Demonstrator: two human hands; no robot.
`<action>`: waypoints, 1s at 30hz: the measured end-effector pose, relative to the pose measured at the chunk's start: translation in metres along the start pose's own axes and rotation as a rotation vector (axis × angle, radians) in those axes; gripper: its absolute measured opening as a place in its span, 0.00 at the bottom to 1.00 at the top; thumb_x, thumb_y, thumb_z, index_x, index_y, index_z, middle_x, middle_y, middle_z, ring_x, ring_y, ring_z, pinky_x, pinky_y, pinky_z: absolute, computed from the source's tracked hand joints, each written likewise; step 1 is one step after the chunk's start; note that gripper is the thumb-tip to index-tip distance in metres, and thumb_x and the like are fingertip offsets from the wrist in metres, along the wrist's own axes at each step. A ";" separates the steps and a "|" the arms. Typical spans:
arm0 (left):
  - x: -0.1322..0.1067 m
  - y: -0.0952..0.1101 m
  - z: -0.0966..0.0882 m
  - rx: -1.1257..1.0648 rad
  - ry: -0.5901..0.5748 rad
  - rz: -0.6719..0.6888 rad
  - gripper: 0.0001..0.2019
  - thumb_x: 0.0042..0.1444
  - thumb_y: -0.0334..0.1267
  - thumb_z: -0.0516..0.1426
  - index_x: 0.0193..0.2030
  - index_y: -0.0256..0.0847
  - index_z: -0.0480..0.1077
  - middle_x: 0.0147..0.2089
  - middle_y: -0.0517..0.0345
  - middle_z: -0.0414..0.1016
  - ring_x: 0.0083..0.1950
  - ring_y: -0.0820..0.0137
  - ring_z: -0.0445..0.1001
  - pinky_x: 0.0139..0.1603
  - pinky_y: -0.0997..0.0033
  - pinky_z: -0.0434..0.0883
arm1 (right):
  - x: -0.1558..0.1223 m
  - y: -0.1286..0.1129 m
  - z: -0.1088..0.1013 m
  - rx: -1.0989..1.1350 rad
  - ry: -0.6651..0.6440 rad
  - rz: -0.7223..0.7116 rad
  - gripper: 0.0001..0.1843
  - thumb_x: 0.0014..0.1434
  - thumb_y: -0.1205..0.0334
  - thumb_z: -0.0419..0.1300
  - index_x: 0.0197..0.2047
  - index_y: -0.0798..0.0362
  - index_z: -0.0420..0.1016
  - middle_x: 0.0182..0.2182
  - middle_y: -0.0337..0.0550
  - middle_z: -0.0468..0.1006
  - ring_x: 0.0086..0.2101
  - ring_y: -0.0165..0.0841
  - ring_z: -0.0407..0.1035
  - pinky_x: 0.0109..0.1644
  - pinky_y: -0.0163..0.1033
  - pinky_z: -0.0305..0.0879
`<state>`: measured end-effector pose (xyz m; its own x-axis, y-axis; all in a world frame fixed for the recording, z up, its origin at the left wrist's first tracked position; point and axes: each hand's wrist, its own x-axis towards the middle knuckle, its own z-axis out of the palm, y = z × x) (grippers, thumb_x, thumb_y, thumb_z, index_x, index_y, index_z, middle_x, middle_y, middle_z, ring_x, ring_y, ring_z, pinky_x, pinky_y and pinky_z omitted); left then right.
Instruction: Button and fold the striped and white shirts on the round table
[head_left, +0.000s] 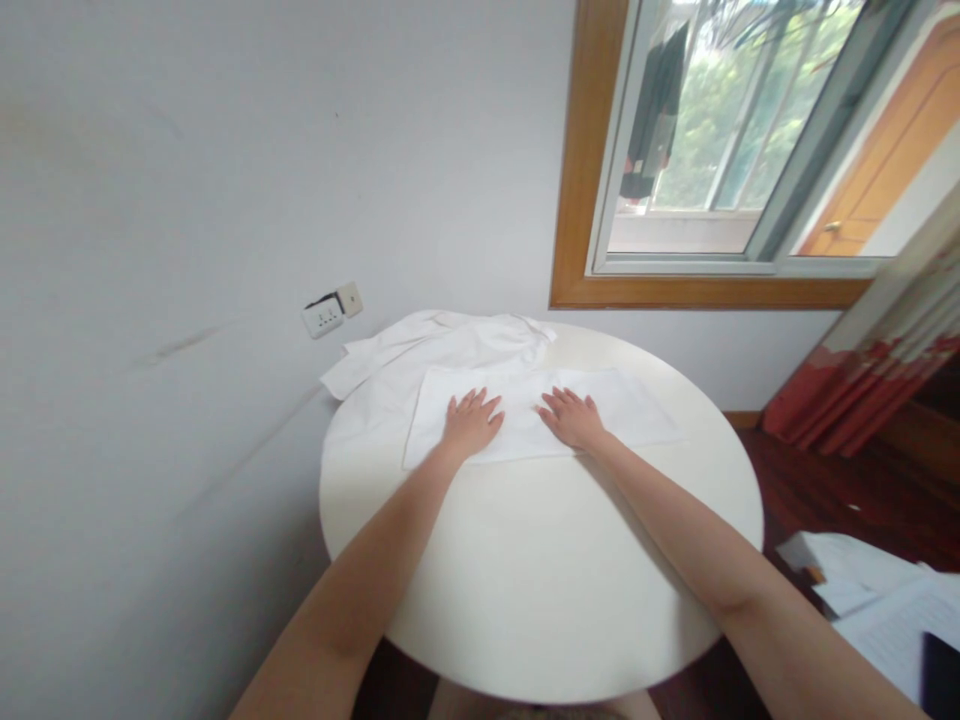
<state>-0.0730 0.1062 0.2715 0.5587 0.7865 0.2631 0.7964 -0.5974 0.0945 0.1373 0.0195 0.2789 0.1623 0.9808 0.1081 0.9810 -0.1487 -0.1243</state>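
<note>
A white cloth point(517, 440), folded into a long flat rectangle, lies across the middle of a round white table point(540, 580). My left hand point(472, 424) rests palm down on its left part, fingers spread. On the cloth's middle, a little to the right, my right hand point(573, 418) also lies flat with its fingers apart. Neither hand grips anything. Behind the folded cloth, a second, rumpled white cloth point(450, 345) is heaped at the table's far left and hangs slightly over the edge.
A grey-white wall with a socket point(323, 318) stands close at the table's left and far side. Beyond the table is a wood-framed window point(705, 292). At right hangs a red and cream curtain point(847, 390). Papers point(892, 600) and a dark object point(941, 675) lie at lower right.
</note>
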 end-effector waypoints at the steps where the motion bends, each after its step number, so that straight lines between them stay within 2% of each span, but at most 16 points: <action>1: 0.001 -0.004 0.000 0.006 0.002 -0.013 0.24 0.63 0.51 0.43 0.65 0.52 0.61 0.70 0.54 0.53 0.71 0.58 0.50 0.68 0.41 0.46 | 0.002 0.007 0.000 -0.006 -0.006 0.026 0.34 0.66 0.39 0.32 0.67 0.43 0.54 0.68 0.43 0.49 0.66 0.42 0.43 0.65 0.62 0.41; 6: 0.004 -0.017 0.001 0.043 0.024 -0.071 0.25 0.63 0.51 0.43 0.65 0.51 0.59 0.70 0.53 0.53 0.71 0.58 0.49 0.68 0.39 0.43 | 0.012 0.053 0.000 0.005 -0.001 0.189 0.33 0.66 0.40 0.33 0.67 0.44 0.54 0.68 0.43 0.49 0.66 0.42 0.43 0.66 0.62 0.39; 10: 0.004 -0.024 0.000 0.082 0.108 -0.126 0.25 0.62 0.50 0.45 0.64 0.48 0.62 0.70 0.49 0.53 0.72 0.55 0.46 0.68 0.41 0.42 | 0.013 0.085 0.001 -0.021 0.040 0.313 0.31 0.66 0.43 0.35 0.67 0.45 0.55 0.68 0.45 0.50 0.66 0.42 0.43 0.65 0.63 0.39; 14: 0.003 -0.030 -0.001 0.101 0.168 -0.155 0.25 0.62 0.49 0.46 0.63 0.47 0.64 0.70 0.47 0.51 0.72 0.54 0.46 0.69 0.42 0.42 | 0.009 0.102 0.000 -0.022 0.110 0.413 0.31 0.66 0.42 0.37 0.65 0.45 0.59 0.67 0.47 0.51 0.65 0.46 0.44 0.64 0.65 0.40; 16: 0.004 -0.032 -0.001 0.103 0.174 -0.157 0.25 0.62 0.49 0.46 0.63 0.46 0.64 0.70 0.47 0.51 0.72 0.55 0.46 0.69 0.44 0.43 | 0.006 0.108 -0.002 -0.011 0.163 0.498 0.31 0.65 0.42 0.38 0.63 0.49 0.61 0.66 0.51 0.55 0.64 0.49 0.48 0.62 0.65 0.44; 20: 0.005 -0.033 0.001 0.108 0.170 -0.164 0.25 0.62 0.50 0.46 0.64 0.47 0.63 0.71 0.48 0.51 0.72 0.55 0.46 0.69 0.44 0.43 | -0.001 0.122 -0.008 -0.045 0.277 0.672 0.33 0.63 0.44 0.45 0.58 0.63 0.65 0.54 0.63 0.67 0.57 0.51 0.58 0.57 0.58 0.55; 23: 0.005 -0.032 0.000 0.106 0.163 -0.170 0.25 0.62 0.50 0.46 0.64 0.47 0.63 0.71 0.49 0.50 0.72 0.56 0.46 0.69 0.44 0.43 | -0.003 0.131 -0.011 -0.100 0.340 0.710 0.32 0.62 0.45 0.48 0.53 0.66 0.70 0.51 0.64 0.68 0.55 0.52 0.60 0.55 0.54 0.58; 26: 0.003 -0.031 -0.002 0.103 0.162 -0.177 0.25 0.62 0.50 0.46 0.64 0.47 0.63 0.71 0.49 0.50 0.72 0.56 0.46 0.69 0.45 0.44 | 0.000 0.138 -0.016 -0.025 0.270 0.747 0.33 0.62 0.42 0.47 0.52 0.64 0.72 0.53 0.64 0.67 0.52 0.50 0.65 0.51 0.51 0.63; 30: 0.002 -0.030 -0.003 0.104 0.193 -0.168 0.25 0.61 0.49 0.47 0.63 0.46 0.64 0.70 0.48 0.53 0.71 0.56 0.48 0.69 0.45 0.45 | 0.003 0.147 -0.031 0.160 0.076 0.770 0.37 0.59 0.38 0.50 0.55 0.63 0.70 0.50 0.64 0.72 0.49 0.49 0.70 0.49 0.48 0.66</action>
<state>-0.0969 0.1250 0.2719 0.3705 0.8227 0.4311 0.8991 -0.4342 0.0560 0.2858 -0.0030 0.2920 0.8023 0.5970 -0.0001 0.5632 -0.7570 -0.3314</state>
